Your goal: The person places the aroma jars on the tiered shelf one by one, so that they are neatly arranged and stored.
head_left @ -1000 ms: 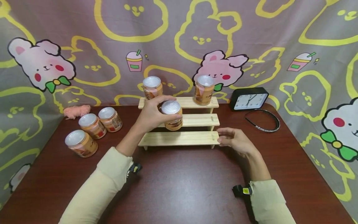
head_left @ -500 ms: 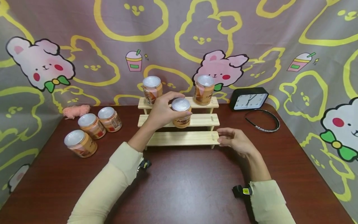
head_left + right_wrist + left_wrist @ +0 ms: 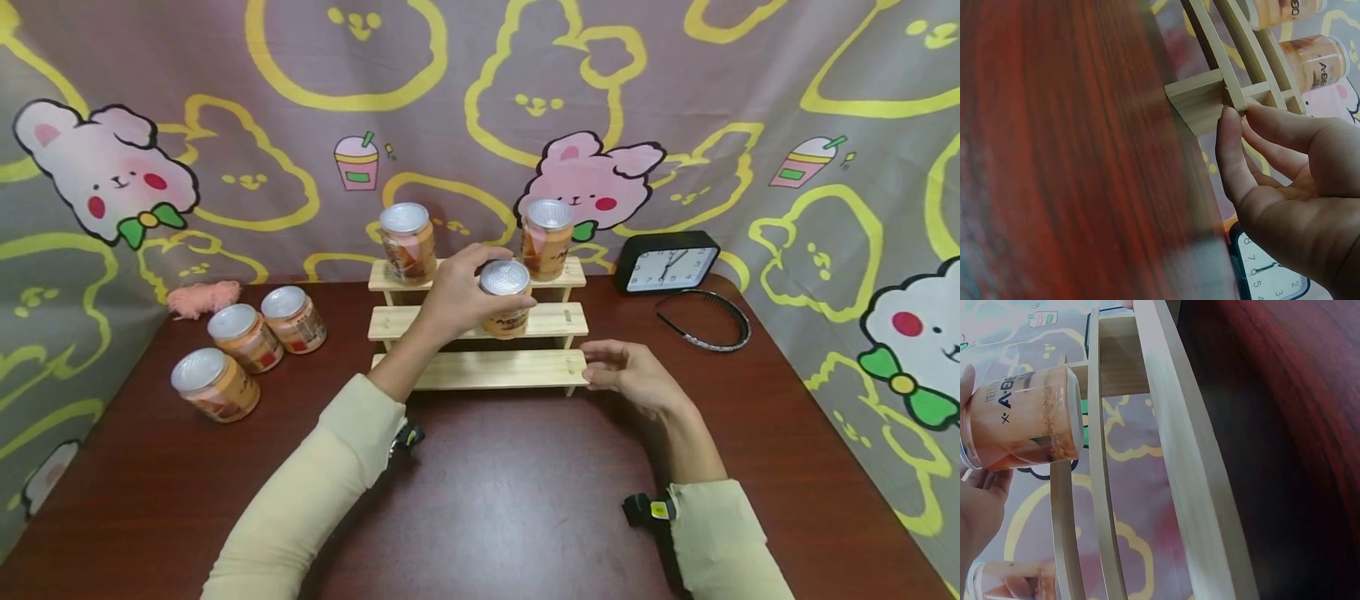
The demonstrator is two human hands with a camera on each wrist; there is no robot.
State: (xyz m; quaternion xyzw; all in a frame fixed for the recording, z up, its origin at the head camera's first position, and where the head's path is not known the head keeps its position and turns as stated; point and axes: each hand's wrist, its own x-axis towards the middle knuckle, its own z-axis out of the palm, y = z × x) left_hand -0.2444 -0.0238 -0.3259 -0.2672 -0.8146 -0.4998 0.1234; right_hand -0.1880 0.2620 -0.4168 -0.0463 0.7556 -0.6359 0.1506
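My left hand (image 3: 463, 293) grips an orange can (image 3: 506, 298) with a silver ribbed lid, fingers and thumb round its sides. The can is upright over the middle step of a three-step wooden display rack (image 3: 480, 370). In the left wrist view the same can (image 3: 1022, 419) shows its printed label, with its base facing the rack's steps. My right hand (image 3: 632, 375) pinches the right end of the lowest step; thumb and fingertips meet at that corner in the right wrist view. Two similar cans, a left one (image 3: 408, 243) and a right one (image 3: 546, 240), stand on the top step.
Several more cans (image 3: 217, 385) stand at the table's left, with a pink yarn bundle (image 3: 203, 298) behind them. A black desk clock (image 3: 667, 263) and a dark headband (image 3: 705, 321) lie to the right of the rack. A cartoon-print cloth (image 3: 285, 50) hangs behind the table.
My left hand has carried the can rightward along the middle step, from left of centre to right of centre. My right hand stays at the rack's corner.
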